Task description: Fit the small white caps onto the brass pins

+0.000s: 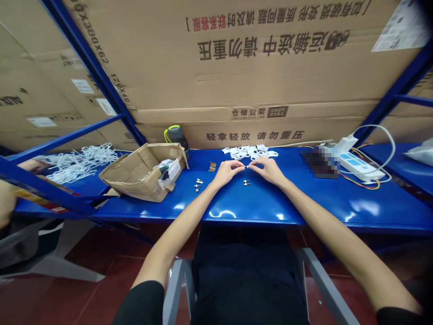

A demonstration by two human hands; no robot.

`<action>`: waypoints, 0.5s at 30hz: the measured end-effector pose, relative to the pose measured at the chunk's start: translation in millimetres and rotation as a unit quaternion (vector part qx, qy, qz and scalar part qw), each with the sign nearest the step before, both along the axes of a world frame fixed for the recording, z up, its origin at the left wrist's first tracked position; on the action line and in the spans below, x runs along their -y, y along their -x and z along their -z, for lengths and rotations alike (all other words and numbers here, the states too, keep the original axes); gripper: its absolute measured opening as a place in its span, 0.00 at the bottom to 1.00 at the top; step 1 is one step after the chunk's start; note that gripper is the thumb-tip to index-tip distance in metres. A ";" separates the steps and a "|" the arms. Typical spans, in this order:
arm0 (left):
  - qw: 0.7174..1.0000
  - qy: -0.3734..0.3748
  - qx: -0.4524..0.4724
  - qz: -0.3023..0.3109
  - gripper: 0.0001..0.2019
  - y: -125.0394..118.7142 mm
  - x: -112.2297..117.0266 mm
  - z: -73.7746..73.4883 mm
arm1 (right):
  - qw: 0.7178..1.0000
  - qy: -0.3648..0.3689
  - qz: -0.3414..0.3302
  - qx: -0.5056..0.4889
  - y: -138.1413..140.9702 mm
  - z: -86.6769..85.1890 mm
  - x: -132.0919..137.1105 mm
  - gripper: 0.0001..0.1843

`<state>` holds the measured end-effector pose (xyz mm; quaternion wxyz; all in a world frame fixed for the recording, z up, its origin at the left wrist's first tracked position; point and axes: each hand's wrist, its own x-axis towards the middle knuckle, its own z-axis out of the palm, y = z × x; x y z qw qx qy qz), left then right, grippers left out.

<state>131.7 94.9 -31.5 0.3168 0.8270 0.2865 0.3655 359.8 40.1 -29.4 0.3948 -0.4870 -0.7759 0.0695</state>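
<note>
My left hand (228, 172) and my right hand (267, 169) meet over the blue tabletop, fingertips pinched close together. Between them is a small white piece (247, 167), too tiny to name, and both hands seem to grip it. Just in front of my hands lie small metal pins with white parts (246, 183). More small metal pieces (198, 185) rest left of my left forearm. Beyond my fingers is a spread of flat white plastic parts with round holes (248, 152). Small brown pieces (212, 166) lie beside my left hand.
An open cardboard box (135, 185) holding bags stands at left, with a dark bottle (177, 137) behind it. At right are a white power strip (360, 166) and cables. White wire hooks (79, 162) and another person's arm (6, 198) are beyond the blue frame.
</note>
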 end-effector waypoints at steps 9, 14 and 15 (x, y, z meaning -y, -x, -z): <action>0.999 -0.030 -0.032 -0.010 0.11 1.1 -2.1 4.2 | 1.000 0.015 -0.009 0.007 1.5 8.1 -3.2 0.14; 0.998 -0.043 -0.050 -0.009 0.12 1.7 -4.1 8.2 | 1.000 0.014 -0.014 -0.001 2.9 10.4 -3.0 0.15; 0.997 -0.046 -0.055 -0.011 0.12 2.1 -4.2 8.4 | 1.000 0.015 -0.016 -0.002 3.3 10.7 -2.6 0.15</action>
